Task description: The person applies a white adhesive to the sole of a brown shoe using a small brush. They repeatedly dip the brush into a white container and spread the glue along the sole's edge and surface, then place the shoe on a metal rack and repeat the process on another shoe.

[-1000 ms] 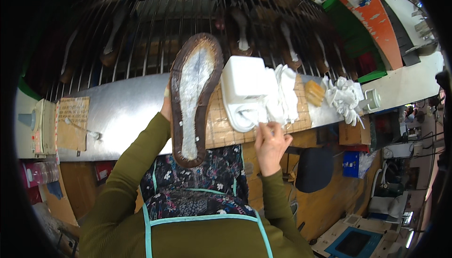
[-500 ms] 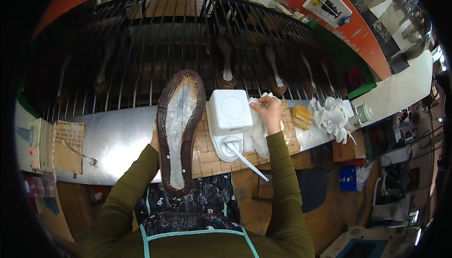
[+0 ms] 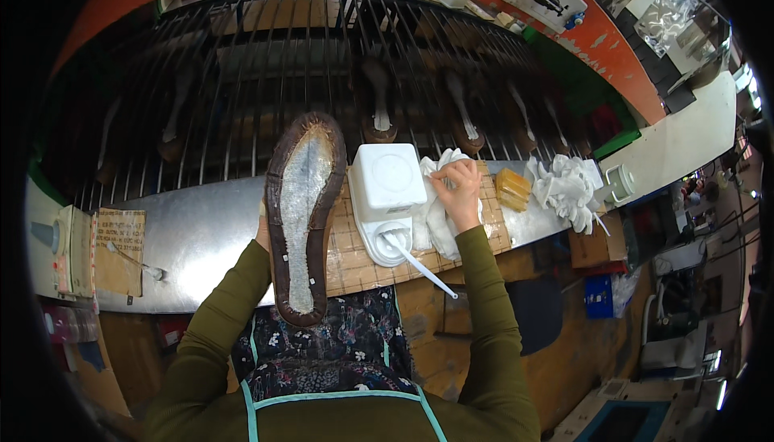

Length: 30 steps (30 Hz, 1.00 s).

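Note:
Sole side up, a dark brown shoe upper (image 3: 309,208) stands lengthwise in front of me, its pale grey insole bare and its edges gathered at the toe. My left hand (image 3: 263,228) grips it from the left side, mostly hidden behind it. To its right is a white plastic dispenser bottle (image 3: 389,184) with a round front well, out of which a white-handled brush (image 3: 423,269) leans. My right hand (image 3: 458,192) is at the white cloth (image 3: 439,228) beside the bottle, fingers bent into a pinch; whatever is between the fingertips cannot be made out.
A yellow-brown block (image 3: 513,190) and a heap of white gloves (image 3: 564,194) lie at right on the metal bench (image 3: 193,257). A brown board (image 3: 355,269) lies under the bottle. Behind, several shoes hang beyond a rack of metal bars (image 3: 266,63). A cardboard piece (image 3: 119,253) is at left.
The view has shifted slightly. My right hand's fingers have curled into a tighter pinch at the white cloth. The shoe upper stays in my left hand.

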Available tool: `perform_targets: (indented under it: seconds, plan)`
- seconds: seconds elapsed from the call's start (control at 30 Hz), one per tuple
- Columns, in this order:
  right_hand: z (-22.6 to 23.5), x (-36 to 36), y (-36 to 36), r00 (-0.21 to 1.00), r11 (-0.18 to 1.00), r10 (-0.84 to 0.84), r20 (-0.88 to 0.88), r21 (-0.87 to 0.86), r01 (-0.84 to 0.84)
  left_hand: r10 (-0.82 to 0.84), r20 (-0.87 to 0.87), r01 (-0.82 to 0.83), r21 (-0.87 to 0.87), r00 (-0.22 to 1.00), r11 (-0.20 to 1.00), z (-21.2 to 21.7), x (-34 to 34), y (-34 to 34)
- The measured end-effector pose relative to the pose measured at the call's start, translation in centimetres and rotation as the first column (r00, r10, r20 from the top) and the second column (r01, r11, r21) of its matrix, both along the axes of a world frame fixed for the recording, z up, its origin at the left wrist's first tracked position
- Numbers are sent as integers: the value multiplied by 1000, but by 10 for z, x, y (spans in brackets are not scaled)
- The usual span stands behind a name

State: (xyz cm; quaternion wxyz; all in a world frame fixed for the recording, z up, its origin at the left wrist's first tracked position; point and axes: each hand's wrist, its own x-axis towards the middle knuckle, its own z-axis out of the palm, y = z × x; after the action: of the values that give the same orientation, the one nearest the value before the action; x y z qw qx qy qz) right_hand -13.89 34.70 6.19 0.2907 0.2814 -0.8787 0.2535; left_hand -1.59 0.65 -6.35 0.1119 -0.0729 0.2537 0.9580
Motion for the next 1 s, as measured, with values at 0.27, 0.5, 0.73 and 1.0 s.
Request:
perform_targets:
  seconds: [0.27, 0.5, 0.73, 1.0]
  plan:
    - [-2, -9, -2, 997, 998, -66, -50, -29, 64, 6, -15, -5, 11, 1000, 1000, 1, -2, 2]
    - [4, -6, 3, 981, 995, 91, 174, -65, -81, 10, -3, -10, 16, 1000, 1000, -2, 0, 2]
    - [8, 0, 23, 828, 965, 177, 532, 73, -253, 24, 10, -24, 3, 1000, 1000, -5, 3, 0]
    - [45, 90, 31, 771, 953, 302, 561, -143, -269, 0, -36, 8, 240, 999, 971, -33, -9, -8]
